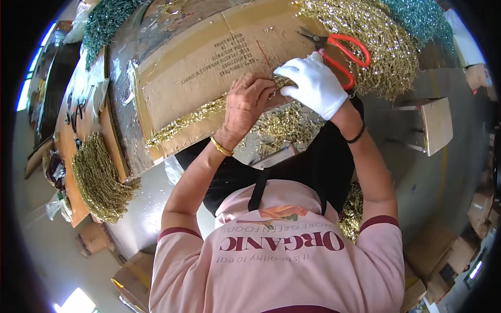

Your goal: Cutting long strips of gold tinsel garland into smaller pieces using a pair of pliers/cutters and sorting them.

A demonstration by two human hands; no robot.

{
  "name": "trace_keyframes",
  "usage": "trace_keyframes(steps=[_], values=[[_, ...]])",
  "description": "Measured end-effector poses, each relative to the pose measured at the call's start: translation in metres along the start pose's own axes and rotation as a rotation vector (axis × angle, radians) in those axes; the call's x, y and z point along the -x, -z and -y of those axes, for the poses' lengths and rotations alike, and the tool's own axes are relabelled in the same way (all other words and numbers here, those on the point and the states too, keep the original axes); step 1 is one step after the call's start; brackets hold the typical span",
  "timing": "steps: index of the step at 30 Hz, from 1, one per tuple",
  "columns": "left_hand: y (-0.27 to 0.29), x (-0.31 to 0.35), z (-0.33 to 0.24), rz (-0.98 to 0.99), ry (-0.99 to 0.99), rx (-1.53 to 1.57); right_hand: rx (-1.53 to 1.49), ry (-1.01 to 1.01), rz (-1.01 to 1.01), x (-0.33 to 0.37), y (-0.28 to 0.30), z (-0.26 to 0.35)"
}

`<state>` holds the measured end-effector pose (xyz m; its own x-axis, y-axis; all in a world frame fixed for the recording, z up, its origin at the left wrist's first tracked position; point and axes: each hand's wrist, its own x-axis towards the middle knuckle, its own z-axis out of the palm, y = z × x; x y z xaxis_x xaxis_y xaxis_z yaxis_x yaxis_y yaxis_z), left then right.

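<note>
My left hand (245, 104), bare with a gold bangle at the wrist, pinches a strand of gold tinsel garland (190, 119) that runs leftward across a flattened cardboard sheet (209, 57). My right hand (313, 83) wears a white glove and grips the same strand just right of the left hand. More gold tinsel (284, 128) hangs below both hands over the table edge. Red-handled scissors (344, 49) lie just beyond my gloved hand, resting on a big heap of gold tinsel (383, 52).
A bundle of gold tinsel (99, 177) lies on the table's left end. Green tinsel (104, 21) is piled at the far left, teal tinsel (422, 18) at the far right. A wooden stool (436, 125) stands right; cardboard boxes (443, 255) sit on the floor.
</note>
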<state>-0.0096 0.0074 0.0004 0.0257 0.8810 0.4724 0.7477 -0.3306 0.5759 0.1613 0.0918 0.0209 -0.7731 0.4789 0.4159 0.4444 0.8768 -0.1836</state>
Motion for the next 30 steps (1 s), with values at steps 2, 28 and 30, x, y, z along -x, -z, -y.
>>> trace_keyframes(steps=[2,28,30], values=[[-0.002,0.001,0.001,0.009,0.025,0.013,-0.037,0.026,-0.035,0.007,0.004,-0.008],[0.017,-0.013,0.005,0.198,0.095,0.241,-0.169,0.024,-0.230,0.007,-0.001,0.008],[0.027,-0.016,0.001,0.247,0.166,0.272,-0.127,0.052,-0.208,0.006,-0.006,0.011]])
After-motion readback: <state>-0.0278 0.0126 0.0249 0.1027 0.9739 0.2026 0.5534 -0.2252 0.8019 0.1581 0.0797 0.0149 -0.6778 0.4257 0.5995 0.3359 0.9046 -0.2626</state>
